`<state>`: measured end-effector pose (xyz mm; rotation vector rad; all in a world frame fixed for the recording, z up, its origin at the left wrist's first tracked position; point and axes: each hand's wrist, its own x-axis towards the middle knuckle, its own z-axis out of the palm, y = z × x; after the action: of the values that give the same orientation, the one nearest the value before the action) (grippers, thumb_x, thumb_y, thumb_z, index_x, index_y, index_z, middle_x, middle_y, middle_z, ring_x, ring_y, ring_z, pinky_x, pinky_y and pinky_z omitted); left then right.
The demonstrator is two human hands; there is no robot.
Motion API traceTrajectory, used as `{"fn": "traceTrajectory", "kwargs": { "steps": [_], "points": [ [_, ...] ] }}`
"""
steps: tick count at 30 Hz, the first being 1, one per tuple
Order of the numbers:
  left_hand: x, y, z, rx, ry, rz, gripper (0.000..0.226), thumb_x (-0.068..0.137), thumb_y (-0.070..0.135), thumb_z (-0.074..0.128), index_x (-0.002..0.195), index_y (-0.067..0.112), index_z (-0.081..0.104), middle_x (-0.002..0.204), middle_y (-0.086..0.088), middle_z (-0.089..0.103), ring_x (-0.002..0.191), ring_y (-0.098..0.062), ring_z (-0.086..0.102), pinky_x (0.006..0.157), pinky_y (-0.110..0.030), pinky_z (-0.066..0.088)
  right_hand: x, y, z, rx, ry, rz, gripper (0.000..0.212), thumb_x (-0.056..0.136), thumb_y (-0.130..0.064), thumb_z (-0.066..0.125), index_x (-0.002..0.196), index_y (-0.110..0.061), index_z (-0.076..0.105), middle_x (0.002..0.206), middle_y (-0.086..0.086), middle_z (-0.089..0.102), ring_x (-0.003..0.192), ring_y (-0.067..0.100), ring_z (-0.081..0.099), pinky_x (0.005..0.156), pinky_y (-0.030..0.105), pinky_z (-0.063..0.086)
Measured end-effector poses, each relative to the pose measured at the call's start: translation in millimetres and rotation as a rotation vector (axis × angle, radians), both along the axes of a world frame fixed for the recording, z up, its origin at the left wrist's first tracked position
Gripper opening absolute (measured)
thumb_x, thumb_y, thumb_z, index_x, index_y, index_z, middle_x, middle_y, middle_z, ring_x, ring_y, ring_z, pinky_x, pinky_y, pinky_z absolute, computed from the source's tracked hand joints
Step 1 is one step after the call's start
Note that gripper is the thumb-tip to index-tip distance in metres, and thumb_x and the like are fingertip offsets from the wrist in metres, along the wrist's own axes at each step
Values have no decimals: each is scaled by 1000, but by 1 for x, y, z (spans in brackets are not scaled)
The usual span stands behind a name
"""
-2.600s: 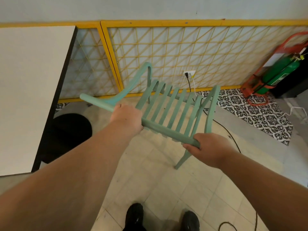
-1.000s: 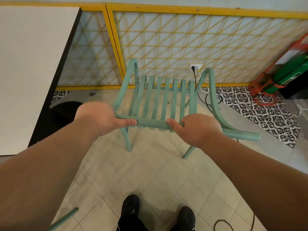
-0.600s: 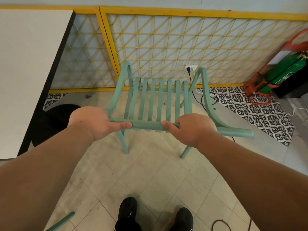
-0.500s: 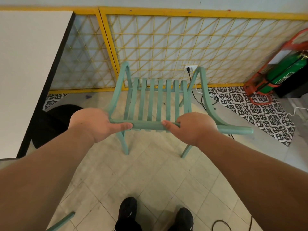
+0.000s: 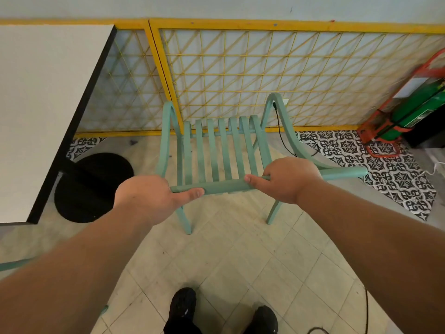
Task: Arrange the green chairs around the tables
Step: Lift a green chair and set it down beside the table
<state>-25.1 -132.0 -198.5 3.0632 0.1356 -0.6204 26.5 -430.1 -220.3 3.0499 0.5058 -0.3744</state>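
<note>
The green chair [image 5: 216,153] is held by its top rail [image 5: 224,186] to the right of the desk [image 5: 48,104], near the desk's black edge but apart from it. The rail is gripped by both hands: the left hand [image 5: 147,198] on the end nearer the desk and the right hand [image 5: 286,179] on the end farther from it. On each, the fingers are curled round the bar and the thumb is laid along it.

The chair's rear legs appear to rest on the floor. Its seat is turned towards the yellow lattice panel [image 5: 265,68] beyond the desk, not towards the desk, so placement is judged unfinished; turning and sliding in are judged to remain. A sliver of another green bar [image 5: 14,263] is seen below the desk's near corner; whether it belongs to a placed chair cannot be told.

The chair is built of rounded tubes and flat slats in matt mint paint, with arched arms. The desk is smooth and white, carried on a round black base [image 5: 91,186]. Pale square tiles lie beside it.
</note>
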Motion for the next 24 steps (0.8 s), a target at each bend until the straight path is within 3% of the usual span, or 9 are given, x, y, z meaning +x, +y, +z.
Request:
{"fn": "traceTrajectory", "kwargs": {
  "steps": [4,9,15,17,19,21,24],
  "points": [
    [-10,-15,-2,6,25,30,102,36,114,0,49,23,45,43,7,37,38,-16,44,40,-27,33,5,-12,1,12,-3,33,103,59,-103,-9,54,-21,53,50,-6,48,47,14,54,45,28,41],
    [-16,-35,-7,-6,34,47,105,36,113,-4,48,22,48,40,7,38,36,-16,47,39,-25,33,12,-26,2,-12,-25,53,111,58,-104,-10,56,-21,62,50,-7,53,50,13,60,47,28,42],
    [-8,-39,-11,24,68,-97,103,45,104,-7,61,22,54,57,3,53,48,-14,46,45,-31,29,16,-33,2,-48,-11,42,115,57,-106,-9,61,-22,69,54,-6,58,52,14,61,49,28,42],
    [-4,-37,-11,36,128,-172,117,35,105,-20,66,24,59,56,3,53,49,-15,53,44,-31,33,16,-34,1,-62,-23,42,115,57,-106,-9,62,-22,70,55,-5,60,53,14,61,49,29,44],
    [1,-31,-16,-38,153,-175,119,37,110,-9,62,20,65,55,3,58,54,-16,62,46,-31,41,16,-33,1,-79,-26,29,115,58,-106,-8,64,-22,71,58,-5,63,55,14,62,52,30,48],
    [4,-25,-19,-97,141,-164,114,42,112,6,64,20,69,58,2,63,57,-16,65,49,-32,47,15,-30,2,-94,-23,4,112,62,-104,-6,64,-23,71,58,-5,63,58,15,62,63,35,49],
    [3,-21,-22,-146,132,-171,104,54,107,20,68,17,70,58,1,60,57,-17,64,49,-32,46,2,-15,4,-83,-45,-123,92,77,-93,5,69,-30,71,60,-8,62,71,16,58,96,48,37]
  ]
}}
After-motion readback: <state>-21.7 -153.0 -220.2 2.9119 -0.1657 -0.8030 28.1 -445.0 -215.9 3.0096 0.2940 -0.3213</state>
